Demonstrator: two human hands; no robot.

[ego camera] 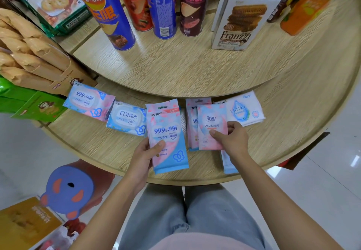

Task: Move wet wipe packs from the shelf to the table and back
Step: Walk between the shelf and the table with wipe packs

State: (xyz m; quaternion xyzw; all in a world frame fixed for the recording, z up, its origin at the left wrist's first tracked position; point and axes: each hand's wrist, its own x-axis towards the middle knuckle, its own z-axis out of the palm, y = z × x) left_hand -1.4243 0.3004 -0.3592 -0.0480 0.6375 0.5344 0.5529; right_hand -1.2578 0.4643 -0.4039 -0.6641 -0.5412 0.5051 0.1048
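My left hand (145, 153) grips the lower left edge of a tall pink and blue wet wipe pack (167, 132), thumb on its front. My right hand (231, 138) pinches a smaller pink wipe pack (212, 121) by its lower right part. That small pack overlaps another pink pack (192, 124) lying on the lower wooden shelf (97, 146). Further packs lie on the same shelf: a pink one (89, 101) at the left, a blue one (128, 118) beside it, and a white lotion tissue pack (244, 109) at the right.
An upper wooden shelf (185, 70) carries crisp tubes (113, 15), a white biscuit box (242, 17) and a juice carton (304, 7). Brown paper bags (29, 54) and green boxes (37, 107) crowd the left. A purple figure (70, 189) stands on the floor below.
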